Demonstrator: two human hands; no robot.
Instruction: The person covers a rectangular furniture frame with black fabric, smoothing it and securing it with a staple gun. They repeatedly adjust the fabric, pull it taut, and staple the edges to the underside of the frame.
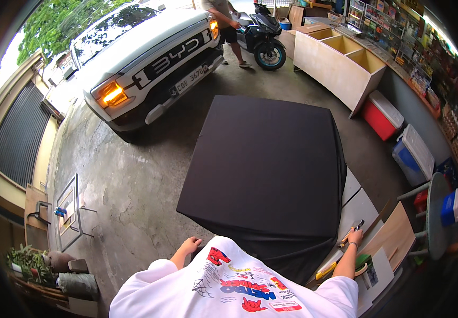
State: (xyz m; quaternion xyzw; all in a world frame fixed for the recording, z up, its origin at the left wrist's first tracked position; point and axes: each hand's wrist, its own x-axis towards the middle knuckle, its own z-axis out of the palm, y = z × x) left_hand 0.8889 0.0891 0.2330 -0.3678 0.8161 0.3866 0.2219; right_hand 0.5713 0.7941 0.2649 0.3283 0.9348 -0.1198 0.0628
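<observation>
A black cloth (263, 159) lies over a wide, flat-topped piece in front of me, its near edge hanging in folds. My left hand (190, 245) is closed beside the cloth's near left corner. Something dark shows beneath its fingers, but I cannot make out what they grip. At the near right, my right hand (355, 236) is closed around a hand tool (345, 241) with orange and dark parts; its exact kind is unclear. Pale boards (352, 212) lie under that hand. Nearby on them is a yellow tool (326, 270), partly hidden by my arm and shirt.
A white pickup truck (149, 63) with lit amber lamps stands ahead left. Beyond are a person (221, 16) and a motorcycle (263, 40). Along the right are an open wooden cabinet (335, 63), red (381, 115) and blue (413, 153) coolers, and a round stool (441, 214). A metal frame (72, 212) stands left.
</observation>
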